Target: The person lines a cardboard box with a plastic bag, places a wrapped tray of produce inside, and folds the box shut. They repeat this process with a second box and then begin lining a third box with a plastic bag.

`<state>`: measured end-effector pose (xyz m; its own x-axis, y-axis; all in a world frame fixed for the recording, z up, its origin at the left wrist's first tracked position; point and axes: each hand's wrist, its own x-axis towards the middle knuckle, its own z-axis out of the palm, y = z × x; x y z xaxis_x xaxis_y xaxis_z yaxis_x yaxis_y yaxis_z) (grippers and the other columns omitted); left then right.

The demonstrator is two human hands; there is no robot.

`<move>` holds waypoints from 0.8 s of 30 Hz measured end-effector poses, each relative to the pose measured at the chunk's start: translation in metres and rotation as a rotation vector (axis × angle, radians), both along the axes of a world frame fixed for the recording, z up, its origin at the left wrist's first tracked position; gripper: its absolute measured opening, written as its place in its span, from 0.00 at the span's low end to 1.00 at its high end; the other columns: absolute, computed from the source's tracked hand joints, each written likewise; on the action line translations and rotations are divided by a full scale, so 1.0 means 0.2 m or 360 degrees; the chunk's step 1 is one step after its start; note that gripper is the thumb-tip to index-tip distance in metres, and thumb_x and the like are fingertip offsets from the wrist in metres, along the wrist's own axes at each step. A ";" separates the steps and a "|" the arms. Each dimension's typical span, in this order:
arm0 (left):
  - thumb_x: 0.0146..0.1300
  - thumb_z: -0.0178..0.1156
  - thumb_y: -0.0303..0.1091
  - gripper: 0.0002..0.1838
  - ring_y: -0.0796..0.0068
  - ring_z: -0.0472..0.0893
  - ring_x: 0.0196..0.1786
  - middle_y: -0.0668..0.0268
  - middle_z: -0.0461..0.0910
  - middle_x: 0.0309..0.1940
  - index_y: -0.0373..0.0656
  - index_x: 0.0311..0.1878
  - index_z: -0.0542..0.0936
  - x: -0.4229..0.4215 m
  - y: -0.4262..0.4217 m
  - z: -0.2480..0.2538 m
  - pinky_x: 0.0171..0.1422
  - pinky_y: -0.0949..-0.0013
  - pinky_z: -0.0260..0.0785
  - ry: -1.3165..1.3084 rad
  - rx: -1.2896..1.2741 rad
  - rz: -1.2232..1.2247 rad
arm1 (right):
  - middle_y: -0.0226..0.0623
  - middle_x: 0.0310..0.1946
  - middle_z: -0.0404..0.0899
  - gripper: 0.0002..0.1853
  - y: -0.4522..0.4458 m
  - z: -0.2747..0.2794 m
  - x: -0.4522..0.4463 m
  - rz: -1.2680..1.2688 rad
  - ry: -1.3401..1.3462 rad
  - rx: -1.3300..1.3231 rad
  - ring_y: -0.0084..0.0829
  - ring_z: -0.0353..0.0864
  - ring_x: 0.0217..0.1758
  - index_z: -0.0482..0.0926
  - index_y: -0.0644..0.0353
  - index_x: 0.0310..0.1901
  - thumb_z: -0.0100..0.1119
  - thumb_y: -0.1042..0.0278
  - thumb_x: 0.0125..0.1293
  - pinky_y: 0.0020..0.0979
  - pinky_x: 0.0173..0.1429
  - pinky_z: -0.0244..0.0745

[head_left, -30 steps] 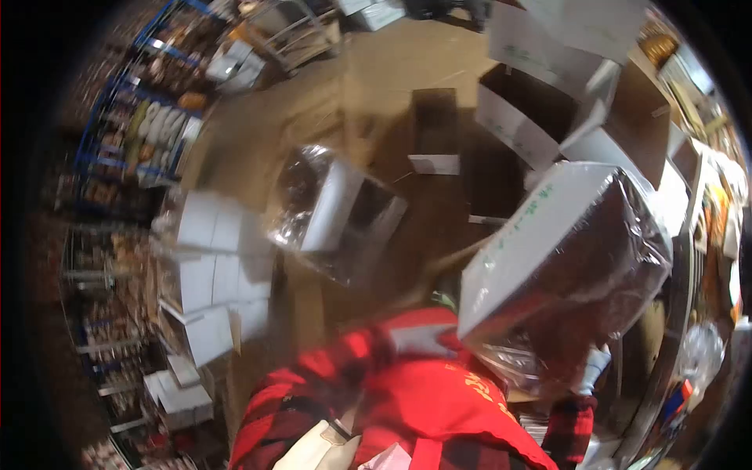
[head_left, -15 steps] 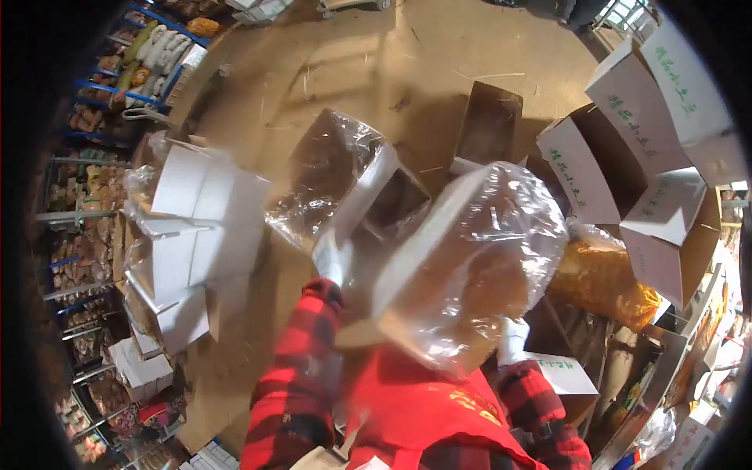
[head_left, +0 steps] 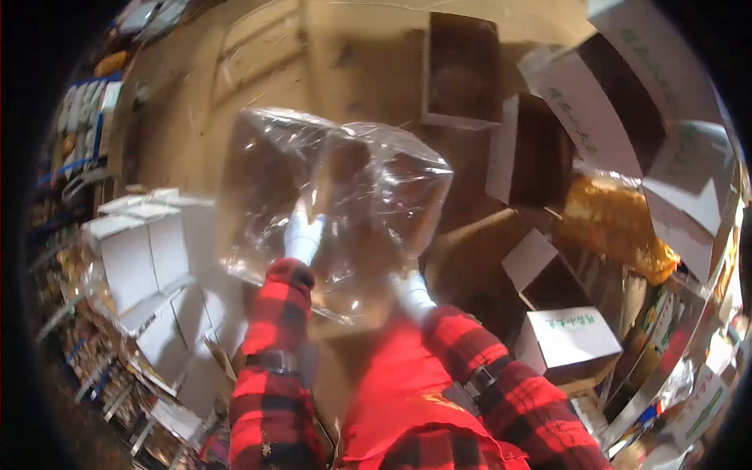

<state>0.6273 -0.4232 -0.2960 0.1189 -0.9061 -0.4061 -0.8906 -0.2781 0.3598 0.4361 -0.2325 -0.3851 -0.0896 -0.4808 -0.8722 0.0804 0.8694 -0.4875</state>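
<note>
Evidently, the step in hand was handling the clear plastic [head_left: 348,196], which spread before the person in two side-by-side bulges. The left hand [head_left: 304,237] appeared to pinch it near its middle, grip narrow; the right hand [head_left: 413,295] was at the plastic's near right edge, too blurred to tell whether its grip was closed. White boxes [head_left: 129,258] stood left of the plastic, an open box [head_left: 462,74] beyond it. The next move seemed to call for even, gentle handling against snagging.
</note>
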 end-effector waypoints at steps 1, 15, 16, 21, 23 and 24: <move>0.56 0.54 0.42 0.28 0.53 0.71 0.53 0.49 0.71 0.51 0.44 0.60 0.64 0.04 0.01 -0.10 0.56 0.59 0.62 -0.0090 -0.0031 0.0035 | 0.47 0.50 0.69 0.31 -0.02 0.01 -0.01 0.0079 -0.0100 -0.0076 0.41 0.70 0.51 0.59 0.61 0.59 0.58 0.61 0.57 0.36 0.52 0.66; 0.47 0.63 0.39 0.35 0.54 0.63 0.60 0.54 0.62 0.59 0.44 0.60 0.63 -0.31 0.02 0.36 0.63 0.58 0.58 -0.0835 -0.0678 -0.0342 | 0.44 0.48 0.73 0.18 1.31 0.80 -1.22 -0.0476 0.1187 0.0438 0.42 0.70 0.53 0.72 0.60 0.50 0.51 0.65 0.57 0.35 0.57 0.65; 0.47 0.62 0.34 0.32 0.55 0.65 0.59 0.55 0.63 0.57 0.43 0.58 0.66 -0.38 0.05 0.39 0.63 0.58 0.58 -0.0725 -0.0848 -0.0571 | 0.46 0.49 0.72 0.21 1.50 0.76 -1.28 -0.0515 0.1542 0.0444 0.43 0.69 0.54 0.71 0.63 0.51 0.53 0.64 0.56 0.36 0.59 0.63; 0.48 0.59 0.29 0.26 0.57 0.64 0.59 0.52 0.66 0.54 0.36 0.54 0.68 -0.94 0.42 0.30 0.66 0.63 0.53 0.0073 -0.0417 -0.1060 | 0.51 0.54 0.66 0.29 2.00 0.59 -1.56 -0.1212 0.1796 0.0979 0.46 0.65 0.58 0.63 0.66 0.56 0.58 0.64 0.54 0.36 0.63 0.58; 0.49 0.59 0.31 0.25 0.57 0.64 0.59 0.51 0.68 0.53 0.36 0.52 0.70 -1.09 0.65 0.14 0.66 0.63 0.53 0.0083 -0.0178 -0.1131 | 0.47 0.43 0.75 0.22 2.24 0.43 -1.55 -0.1434 0.1616 0.0780 0.39 0.74 0.44 0.69 0.65 0.51 0.57 0.66 0.54 0.33 0.49 0.69; 0.50 0.59 0.33 0.25 0.57 0.65 0.59 0.51 0.68 0.52 0.36 0.52 0.70 -1.23 0.77 0.18 0.66 0.62 0.54 0.0118 0.0004 -0.1320 | 0.45 0.40 0.76 0.19 2.26 0.50 -1.52 -0.1460 0.1376 0.0720 0.35 0.75 0.40 0.71 0.65 0.48 0.56 0.67 0.55 0.31 0.45 0.69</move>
